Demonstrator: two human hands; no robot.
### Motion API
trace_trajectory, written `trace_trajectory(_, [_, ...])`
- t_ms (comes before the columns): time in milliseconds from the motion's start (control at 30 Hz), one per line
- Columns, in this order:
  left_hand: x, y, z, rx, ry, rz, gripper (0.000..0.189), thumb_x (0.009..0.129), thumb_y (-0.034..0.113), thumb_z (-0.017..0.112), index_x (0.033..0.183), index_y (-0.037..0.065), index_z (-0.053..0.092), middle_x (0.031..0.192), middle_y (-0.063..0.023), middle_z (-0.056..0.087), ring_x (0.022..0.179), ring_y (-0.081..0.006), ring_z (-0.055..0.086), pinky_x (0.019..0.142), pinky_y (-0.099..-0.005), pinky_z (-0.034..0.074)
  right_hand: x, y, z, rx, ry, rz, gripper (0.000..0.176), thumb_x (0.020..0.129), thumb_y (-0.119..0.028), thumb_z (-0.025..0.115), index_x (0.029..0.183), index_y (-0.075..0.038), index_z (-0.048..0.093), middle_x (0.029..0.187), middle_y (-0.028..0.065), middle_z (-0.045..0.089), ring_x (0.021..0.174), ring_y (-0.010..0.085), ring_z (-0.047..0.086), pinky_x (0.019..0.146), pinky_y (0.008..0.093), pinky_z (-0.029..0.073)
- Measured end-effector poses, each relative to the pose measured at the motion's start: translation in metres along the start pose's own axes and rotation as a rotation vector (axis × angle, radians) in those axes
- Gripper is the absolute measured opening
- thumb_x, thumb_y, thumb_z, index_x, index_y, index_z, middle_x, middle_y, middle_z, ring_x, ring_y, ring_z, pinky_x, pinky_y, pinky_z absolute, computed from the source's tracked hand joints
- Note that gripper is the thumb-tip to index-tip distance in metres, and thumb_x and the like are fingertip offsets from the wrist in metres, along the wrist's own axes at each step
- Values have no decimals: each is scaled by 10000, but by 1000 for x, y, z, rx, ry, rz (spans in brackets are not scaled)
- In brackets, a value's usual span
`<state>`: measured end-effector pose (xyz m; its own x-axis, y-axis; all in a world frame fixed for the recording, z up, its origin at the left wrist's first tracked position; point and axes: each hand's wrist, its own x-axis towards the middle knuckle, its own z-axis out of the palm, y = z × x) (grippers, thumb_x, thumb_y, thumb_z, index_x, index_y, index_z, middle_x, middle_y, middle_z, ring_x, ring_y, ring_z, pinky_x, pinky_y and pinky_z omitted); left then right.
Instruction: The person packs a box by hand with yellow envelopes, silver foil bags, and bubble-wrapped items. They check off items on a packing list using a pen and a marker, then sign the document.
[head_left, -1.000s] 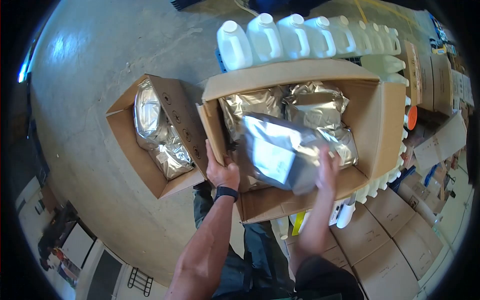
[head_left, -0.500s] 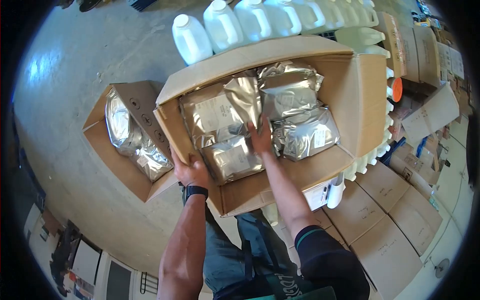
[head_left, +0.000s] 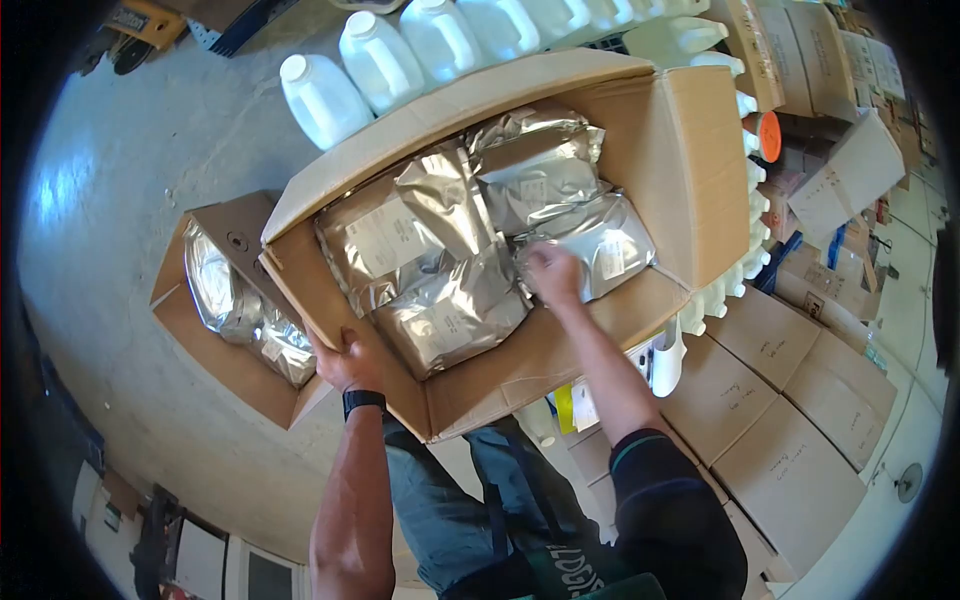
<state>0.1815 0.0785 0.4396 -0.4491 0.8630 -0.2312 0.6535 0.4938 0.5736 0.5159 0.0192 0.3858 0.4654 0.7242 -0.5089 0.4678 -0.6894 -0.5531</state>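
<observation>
A large open cardboard box (head_left: 700, 170) holds several silver foil bags with white labels. My left hand (head_left: 348, 362) grips the box's left edge, thumb inside the wall and fingers outside. Over the middle of the box is my right hand (head_left: 555, 275), its fingers curled and slightly blurred at the left end of the lower right foil bag (head_left: 605, 250). Whether a bag's edge is pinched in it is hidden. Left of that hand lies the lower left foil bag (head_left: 450, 315). Behind are the upper left foil bag (head_left: 385, 235) and upper right foil bag (head_left: 540, 185).
A smaller open carton (head_left: 215, 345) with foil bags stands on the left, close to the large box. White plastic jugs (head_left: 325, 100) line the far and right sides. Closed cardboard boxes (head_left: 790, 470) are stacked at the lower right.
My right hand has moved off the middle of the bags to the right, and its fingers have curled. The upper left bag's raised end lies flatter. My left hand keeps its hold; the view has shifted.
</observation>
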Motion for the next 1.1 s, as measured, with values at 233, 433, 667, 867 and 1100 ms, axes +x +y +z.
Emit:
trace_trajectory(233, [-4,-2,3,43,49,23,595,762,20,613,1341,82,493,984,-235,672,920,-382,667,795,-433,521,77,111,-110,-709,418,112,704,748,-605,648,1185,-52,632,1076,214,674,1000,407,637,889,492,489])
trace_trajectory(433, [-2,28,-7,48,27,61,775,742,42,611,1465,169,363,1039,-249,658,895,-443,646,769,-479,537,83,74,-136,-594,-121,367,950,715,-708,661,1233,82,563,1209,306,592,1145,410,569,977,445,435])
trace_trajectory(667, [-2,27,-9,45,-26,-9,843,713,61,643,1485,179,325,912,-243,655,788,-432,642,708,-498,535,59,107,-120,9,-273,582,961,783,-520,727,1438,56,324,1266,189,582,1174,306,554,1008,381,414])
trace_trajectory(867, [-2,31,-12,10,-128,-142,860,715,47,611,1496,182,279,1361,-213,510,999,-396,635,804,-468,554,43,98,-138,639,-504,673,906,811,-234,779,1496,-13,228,1378,132,462,1237,247,472,1064,339,345])
trace_trajectory(1100, [-6,26,-3,-40,-43,-6,915,684,45,613,1509,193,247,1380,-197,502,1010,-390,634,795,-467,558,-24,61,-107,450,-89,145,900,772,-127,805,1486,-26,267,1402,128,429,1241,255,468,1068,352,341])
